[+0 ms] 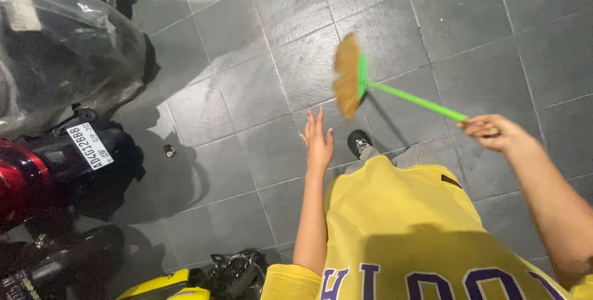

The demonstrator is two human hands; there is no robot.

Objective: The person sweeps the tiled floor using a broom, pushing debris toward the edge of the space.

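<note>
1. Okay, head view, only one camera: right hand (494, 132) is closed around the top end of a green broom handle (417, 102), fingers wrapped tight over it.
2. Broom head (349, 76), tan bristles, sits out in front over the grey tiled floor (247, 78); blurred, so I cannot tell if the bristles touch the tiles.
3. Left hand (317, 142) is empty, fingers straight and spread a little, hanging just beside the yellow shirt (401, 226), apart from the broom.
4. Black shoe (359, 141) shows just below the bristles.
5. Handling guess: broom looks light, the thin stick stiff, the bristles soft and springy; one-hand grip at the far end gives reach but little control, a second hold mid-handle would steady it.
6. Left edge: parked motorbikes, one under a clear plastic cover (62, 47), one red (18, 183), well apart from the broom.
7. Small dark scrap (168, 150) lies on the tiles near the bikes.
</note>
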